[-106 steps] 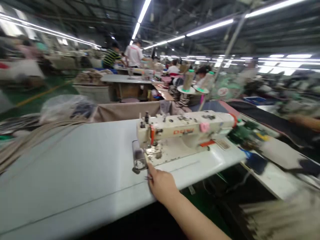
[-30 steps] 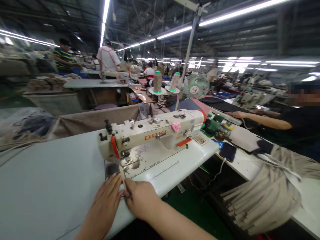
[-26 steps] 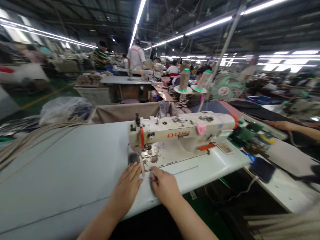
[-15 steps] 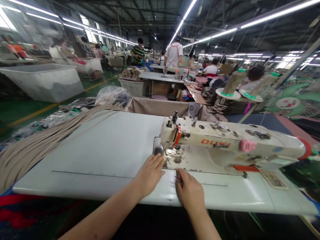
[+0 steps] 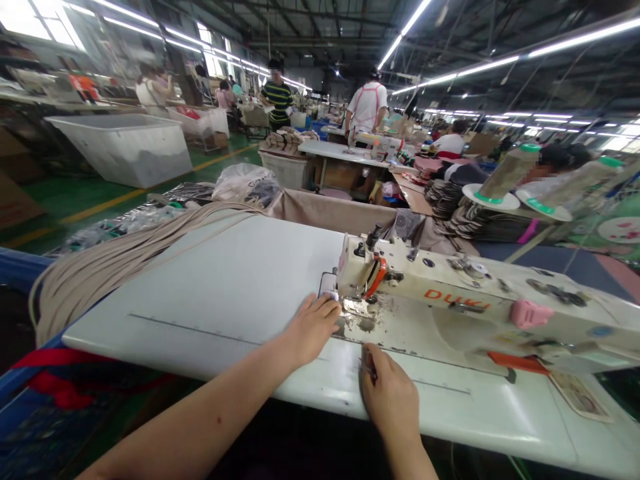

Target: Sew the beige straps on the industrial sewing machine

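Observation:
My left hand (image 5: pixel 311 328) lies flat, fingers stretched out, on the metal slide plate (image 5: pixel 329 285) left of the needle area of the white sewing machine (image 5: pixel 435 280). On the white table (image 5: pixel 240 267), just in front of the machine bed, rests my right hand (image 5: pixel 390 387). Its fingers are curled around a small dark object, too hidden to name. A bundle of beige strips (image 5: pixel 115 250) hangs over the table's left end.
Behind the table is a beige cloth-lined bin (image 5: pixel 330 212). Thread cones (image 5: pixel 515 173) stand at the right, near a green fan (image 5: pixel 620 230). A pink piece (image 5: pixel 531 313) sits on the machine arm. Several people work farther back.
The view has turned left, so the scene sits farther right and tilts. Both hands stay at nearly the same places by the machine.

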`<state>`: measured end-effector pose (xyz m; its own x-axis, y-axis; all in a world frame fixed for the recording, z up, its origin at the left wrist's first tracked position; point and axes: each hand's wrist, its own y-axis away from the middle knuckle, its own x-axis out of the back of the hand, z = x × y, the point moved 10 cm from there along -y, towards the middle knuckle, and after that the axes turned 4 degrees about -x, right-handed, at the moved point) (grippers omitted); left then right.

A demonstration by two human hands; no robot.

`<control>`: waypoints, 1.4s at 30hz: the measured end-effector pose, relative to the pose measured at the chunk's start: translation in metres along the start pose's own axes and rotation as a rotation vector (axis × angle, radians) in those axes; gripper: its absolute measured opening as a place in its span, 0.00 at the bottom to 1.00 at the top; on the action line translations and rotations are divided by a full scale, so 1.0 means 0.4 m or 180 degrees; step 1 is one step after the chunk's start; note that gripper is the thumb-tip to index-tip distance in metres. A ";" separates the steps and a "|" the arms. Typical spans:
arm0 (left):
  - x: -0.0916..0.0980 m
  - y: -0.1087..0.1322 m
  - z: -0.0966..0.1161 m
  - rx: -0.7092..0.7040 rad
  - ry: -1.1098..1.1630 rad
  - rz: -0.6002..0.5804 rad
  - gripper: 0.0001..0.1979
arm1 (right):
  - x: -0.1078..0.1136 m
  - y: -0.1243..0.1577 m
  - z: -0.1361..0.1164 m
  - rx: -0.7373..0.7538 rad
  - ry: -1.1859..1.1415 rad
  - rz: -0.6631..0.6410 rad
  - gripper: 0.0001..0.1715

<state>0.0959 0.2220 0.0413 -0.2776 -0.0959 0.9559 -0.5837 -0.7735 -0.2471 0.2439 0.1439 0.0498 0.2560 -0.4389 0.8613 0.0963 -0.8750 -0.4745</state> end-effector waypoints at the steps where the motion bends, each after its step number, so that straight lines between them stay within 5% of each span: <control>1: 0.001 -0.001 0.000 0.0006 0.0029 -0.0016 0.21 | 0.003 -0.001 -0.002 0.0028 0.0016 0.0048 0.20; 9: 0.007 -0.016 -0.033 0.0028 0.0679 0.0111 0.17 | 0.011 -0.003 -0.011 0.0124 0.0009 0.0115 0.19; 16: -0.006 -0.137 -0.134 -0.0025 0.1084 0.0123 0.16 | 0.026 -0.006 -0.016 0.0088 0.0075 0.0178 0.14; 23: -0.021 -0.218 -0.143 -0.0326 0.1251 -0.0152 0.18 | 0.027 -0.002 -0.009 0.0111 -0.0008 0.0252 0.14; 34: -0.059 -0.243 -0.152 -0.0505 0.1005 -0.0397 0.20 | 0.024 0.002 -0.004 0.0093 -0.0044 0.0270 0.16; 42: 0.002 -0.178 -0.172 -0.0583 0.0794 -0.0115 0.13 | 0.019 0.003 -0.003 0.0115 -0.0075 0.0243 0.17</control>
<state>0.0846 0.3202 0.0489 -0.4196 0.1037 0.9018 -0.7181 -0.6456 -0.2599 0.2450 0.1393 0.0561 0.2865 -0.4988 0.8180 0.1102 -0.8309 -0.5454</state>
